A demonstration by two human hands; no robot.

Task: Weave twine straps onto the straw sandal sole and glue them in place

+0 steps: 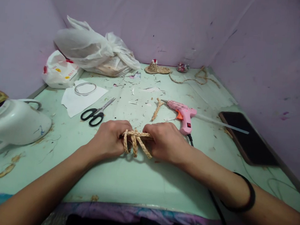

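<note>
Between my two hands is a small piece made of braided straw cord (pixel 136 139), with one strand running across the top and several short strands hanging from it. My left hand (pixel 112 137) is closed on its left end, and my right hand (pixel 167 142) grips its right end. Both sets of fingertips are partly hidden behind the piece. Just beyond my right hand lie a pink glue gun (pixel 184 113), with a clear glue stick (pixel 222 124) out of its back, and a loose forked bit of braid (pixel 157 109). Black-handled scissors (pixel 97 112) rest beyond my left hand.
A wire coil (pixel 85 89) lies on white paper (pixel 74 102). At left is a white pitcher (pixel 20 120); at right, a phone (pixel 247 138). White plastic bags (pixel 97 52), a straw hat-like ornament (pixel 156 68), a small jar (pixel 183 67) and loose cord (pixel 201 76) sit at the back.
</note>
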